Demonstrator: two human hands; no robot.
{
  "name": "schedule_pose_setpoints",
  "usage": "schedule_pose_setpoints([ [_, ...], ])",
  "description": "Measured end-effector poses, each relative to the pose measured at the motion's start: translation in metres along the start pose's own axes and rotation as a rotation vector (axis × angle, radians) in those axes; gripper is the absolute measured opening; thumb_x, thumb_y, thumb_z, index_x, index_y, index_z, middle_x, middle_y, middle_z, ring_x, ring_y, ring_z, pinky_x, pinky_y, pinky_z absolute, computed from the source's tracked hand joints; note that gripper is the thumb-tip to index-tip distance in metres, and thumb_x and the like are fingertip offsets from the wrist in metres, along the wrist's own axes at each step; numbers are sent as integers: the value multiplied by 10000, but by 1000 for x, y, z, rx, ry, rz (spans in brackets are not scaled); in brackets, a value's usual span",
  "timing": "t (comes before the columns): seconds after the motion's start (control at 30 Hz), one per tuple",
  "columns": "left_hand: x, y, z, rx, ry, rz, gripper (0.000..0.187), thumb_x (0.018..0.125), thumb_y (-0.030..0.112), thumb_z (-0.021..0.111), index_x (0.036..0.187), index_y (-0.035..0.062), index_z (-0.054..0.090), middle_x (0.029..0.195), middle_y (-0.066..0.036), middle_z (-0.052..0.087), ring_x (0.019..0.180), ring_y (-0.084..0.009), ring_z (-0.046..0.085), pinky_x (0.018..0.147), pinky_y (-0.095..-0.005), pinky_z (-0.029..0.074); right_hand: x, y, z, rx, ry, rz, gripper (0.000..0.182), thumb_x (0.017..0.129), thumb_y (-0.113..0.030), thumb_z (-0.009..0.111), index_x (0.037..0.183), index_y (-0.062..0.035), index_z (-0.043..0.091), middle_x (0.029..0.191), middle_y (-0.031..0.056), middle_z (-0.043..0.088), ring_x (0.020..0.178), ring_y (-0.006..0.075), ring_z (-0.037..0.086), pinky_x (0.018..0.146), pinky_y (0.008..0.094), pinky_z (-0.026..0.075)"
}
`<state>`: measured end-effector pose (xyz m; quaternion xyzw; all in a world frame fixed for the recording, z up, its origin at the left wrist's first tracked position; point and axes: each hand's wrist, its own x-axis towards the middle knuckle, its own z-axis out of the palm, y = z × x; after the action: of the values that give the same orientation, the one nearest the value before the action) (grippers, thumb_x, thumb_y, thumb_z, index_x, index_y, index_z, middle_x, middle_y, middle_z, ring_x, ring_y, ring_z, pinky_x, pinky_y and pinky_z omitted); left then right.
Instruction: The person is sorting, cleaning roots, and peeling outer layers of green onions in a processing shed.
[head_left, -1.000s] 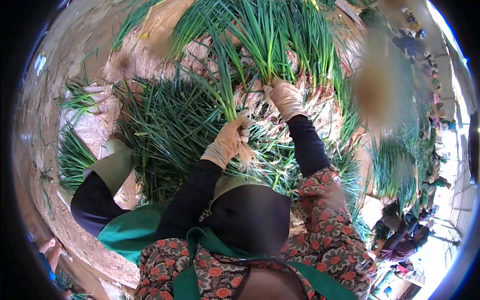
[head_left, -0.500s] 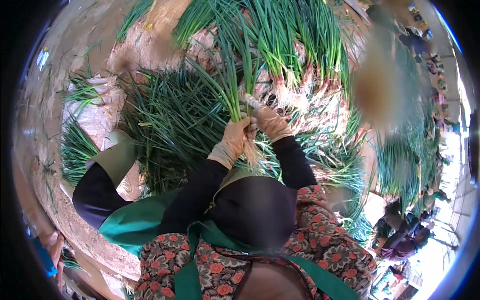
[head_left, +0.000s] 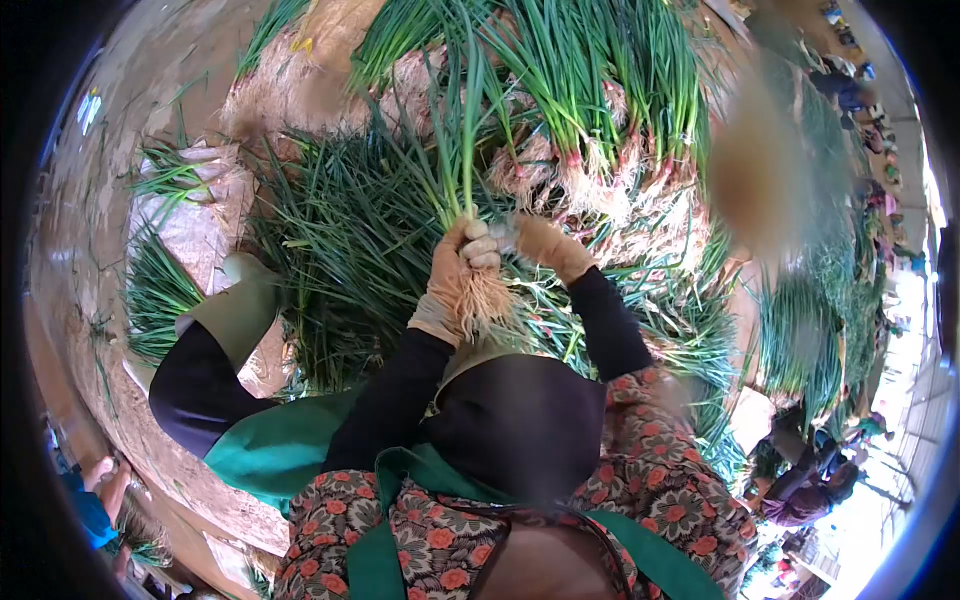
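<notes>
My left hand [head_left: 455, 262], in a pale glove, is closed round a small bunch of spring onions [head_left: 466, 165]. Their green leaves point up and away from me, and the stringy roots [head_left: 482, 302] hang out below the fist. Just to the right is my right hand [head_left: 552, 246], also gloved. Its fingers point toward the bunch but are smeared by motion, so I cannot make out whether they hold anything. Beneath and left of the hands lies a big heap of loose spring onions [head_left: 350, 235].
Bundled spring onions [head_left: 580, 90] lie at the top, roots toward me. A small pile [head_left: 160, 290] rests by a pale sheet [head_left: 185, 235] near my left boot [head_left: 240, 310]. Other people [head_left: 815, 475] sit at the right, and another person [head_left: 90, 505] is at lower left.
My right hand has moved right, away from the bunch it was touching. My left hand still grips the spring onions, now slightly farther left, with more of the roots showing.
</notes>
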<state>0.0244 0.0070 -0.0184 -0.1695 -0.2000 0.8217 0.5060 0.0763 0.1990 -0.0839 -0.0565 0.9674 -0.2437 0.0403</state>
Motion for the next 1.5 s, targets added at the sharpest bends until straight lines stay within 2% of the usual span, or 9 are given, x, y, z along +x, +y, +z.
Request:
schedule_pose_setpoints([
  [0.2, 8, 16, -18, 282, 70, -69, 296, 913, 173, 543, 1173, 33, 516, 635, 22, 448, 498, -88, 428, 481, -240, 384, 28, -15, -45, 206, 510, 547, 247, 888, -221, 522, 984, -12, 612, 925, 151, 653, 862, 310, 618, 753, 357, 482],
  [0.3, 12, -2, 1, 698, 424, 194, 308, 889, 146, 575, 1169, 35, 509, 740, -6, 582, 605, -117, 565, 523, -259, 465, 50, 17, -20, -727, -149, 34, 229, 890, -202, 501, 922, -7, 617, 917, 195, 635, 875, 343, 614, 781, 422, 474],
  [0.37, 18, 4, 6, 786, 639, 276, 234, 879, 134, 580, 1088, 33, 556, 873, -52, 645, 736, -155, 622, 565, -261, 507, 40, -44, -48, 233, 303, 617, 222, 817, -246, 569, 941, -72, 632, 890, 195, 629, 839, 327, 620, 758, 413, 491],
  [0.53, 17, 23, -20, 909, 644, 250, 114, 881, 111, 564, 980, 62, 592, 830, -59, 640, 663, -130, 597, 516, -258, 488, -16, -117, -66, 137, -252, 336, 239, 836, -234, 569, 985, -53, 616, 855, 147, 640, 786, 289, 624, 692, 385, 485],
  [0.83, -4, -4, 1, 613, 358, 107, 66, 897, 92, 536, 901, 26, 544, 845, -52, 622, 579, -110, 543, 512, -243, 478, 25, -84, -36, 1858, 257, 735, 298, 918, -296, 501, 983, -6, 526, 607, -25, 433, 490, 120, 459, 417, 261, 445],
  [1.1, 11, 6, -4, 30, 53, -32, 215, 907, 142, 549, 1111, 77, 538, 721, 21, 494, 610, -95, 480, 604, -287, 439, 19, 23, -36, -533, 469, -310, 286, 856, -201, 579, 1083, -27, 571, 999, 131, 638, 907, 229, 612, 781, 340, 482],
  [1.17, 17, 11, -11, 124, 130, -69, 318, 909, 168, 554, 1203, 64, 490, 678, 36, 459, 600, -101, 474, 585, -298, 449, 28, -22, -131, 241, 633, 542, 321, 837, -215, 603, 1108, -44, 572, 1018, 146, 618, 931, 253, 598, 804, 382, 471],
  [1.3, 31, 7, -6, 624, 301, 40, 432, 924, 220, 523, 1292, 22, 414, 759, -16, 538, 670, -135, 535, 658, -324, 492, 29, 9, -144, -253, 247, 847, 245, 865, -291, 588, 932, -56, 610, 777, 125, 629, 659, 239, 612, 592, 343, 497],
  [1.5, 34, 26, -22, 744, 366, -105, 298, 909, 221, 536, 1098, -10, 542, 957, -97, 630, 874, -220, 626, 783, -301, 519, -29, -80, -46, 578, 94, 142, 142, 905, -168, 508, 945, -52, 579, 903, 131, 638, 837, 265, 619, 743, 369, 491],
])
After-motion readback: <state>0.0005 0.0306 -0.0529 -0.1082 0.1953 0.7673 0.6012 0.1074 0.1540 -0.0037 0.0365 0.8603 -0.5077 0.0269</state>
